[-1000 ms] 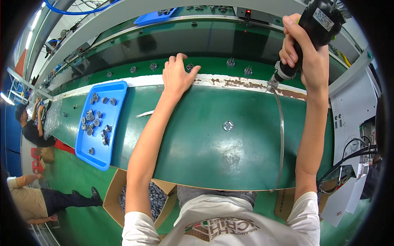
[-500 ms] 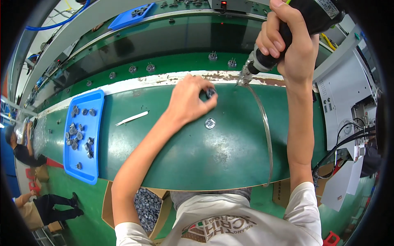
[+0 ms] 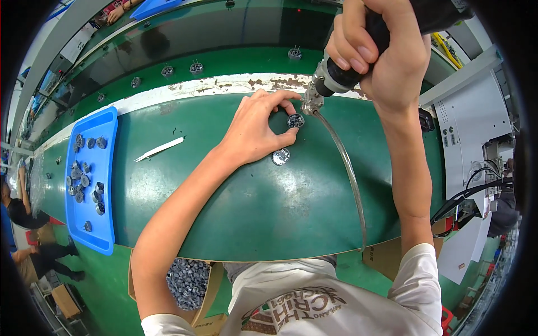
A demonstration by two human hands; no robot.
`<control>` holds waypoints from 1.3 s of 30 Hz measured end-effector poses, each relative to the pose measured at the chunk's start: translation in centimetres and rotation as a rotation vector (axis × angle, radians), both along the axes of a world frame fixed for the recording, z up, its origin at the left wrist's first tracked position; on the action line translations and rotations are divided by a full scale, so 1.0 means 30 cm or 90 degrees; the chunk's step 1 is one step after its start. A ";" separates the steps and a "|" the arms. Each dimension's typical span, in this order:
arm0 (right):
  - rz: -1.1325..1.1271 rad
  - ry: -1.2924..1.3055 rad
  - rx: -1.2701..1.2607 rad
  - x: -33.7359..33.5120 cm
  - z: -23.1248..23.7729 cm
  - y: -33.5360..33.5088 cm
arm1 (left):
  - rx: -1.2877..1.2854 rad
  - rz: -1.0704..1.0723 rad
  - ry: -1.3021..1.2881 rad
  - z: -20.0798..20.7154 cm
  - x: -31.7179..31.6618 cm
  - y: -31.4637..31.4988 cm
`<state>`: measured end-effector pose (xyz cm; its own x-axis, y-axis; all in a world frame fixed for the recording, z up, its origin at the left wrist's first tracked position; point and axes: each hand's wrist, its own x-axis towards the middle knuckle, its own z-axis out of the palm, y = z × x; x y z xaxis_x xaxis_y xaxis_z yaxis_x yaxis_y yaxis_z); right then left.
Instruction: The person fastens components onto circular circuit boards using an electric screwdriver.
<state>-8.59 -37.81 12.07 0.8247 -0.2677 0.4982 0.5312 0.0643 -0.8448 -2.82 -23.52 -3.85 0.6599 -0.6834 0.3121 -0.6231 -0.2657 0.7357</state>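
Note:
Between the thumb and fingers of my left hand (image 3: 255,126) is a small round dark part (image 3: 295,120), its patterned face turned up. Just below the fingertips, a shiny round disc (image 3: 281,156) lies on the green work surface (image 3: 269,213). My right hand (image 3: 392,61) is wrapped round a black power screwdriver (image 3: 342,73). Its metal nose (image 3: 312,101) points down, close beside the round part; whether they touch I cannot tell. From that nose a clear hose (image 3: 347,162) curves down to the table's near edge.
White tweezers (image 3: 159,149) lie left of my left hand. Beyond them stands a blue tray (image 3: 110,179) of round parts. More parts, such as a pronged one (image 3: 196,68), sit along the far green belt. A cardboard box (image 3: 210,291) full of small parts is below the near edge.
The screwdriver has come down and left toward the round part, which now shows its face in my left fingers. The whole view has shifted a little.

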 end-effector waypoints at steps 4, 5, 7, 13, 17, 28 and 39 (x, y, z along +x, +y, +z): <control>-0.017 0.006 0.007 0.011 -0.006 0.010 | 0.011 0.005 -0.007 0.009 -0.003 0.001; -0.017 0.008 0.008 0.013 -0.012 0.008 | 0.024 0.005 -0.010 0.010 -0.003 0.001; 0.001 0.007 -0.006 0.016 -0.019 0.003 | 0.024 0.005 -0.007 0.009 -0.001 0.001; 0.014 0.021 -0.008 0.022 -0.029 0.003 | 0.021 0.004 -0.008 0.009 0.000 -0.002; 0.006 0.027 -0.002 0.019 -0.028 0.013 | 0.016 0.010 0.002 0.005 -0.005 -0.001; 0.014 0.018 -0.020 0.034 -0.050 0.010 | 0.005 0.013 -0.001 0.008 -0.003 0.000; -0.077 -0.024 0.035 0.001 0.016 0.032 | -0.001 0.010 -0.051 -0.008 0.001 -0.006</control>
<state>-8.55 -36.84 12.55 0.7655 -0.3921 0.5102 0.5693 0.0432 -0.8210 -2.78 -23.69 -4.09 0.6435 -0.6724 0.3658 -0.6758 -0.2746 0.6840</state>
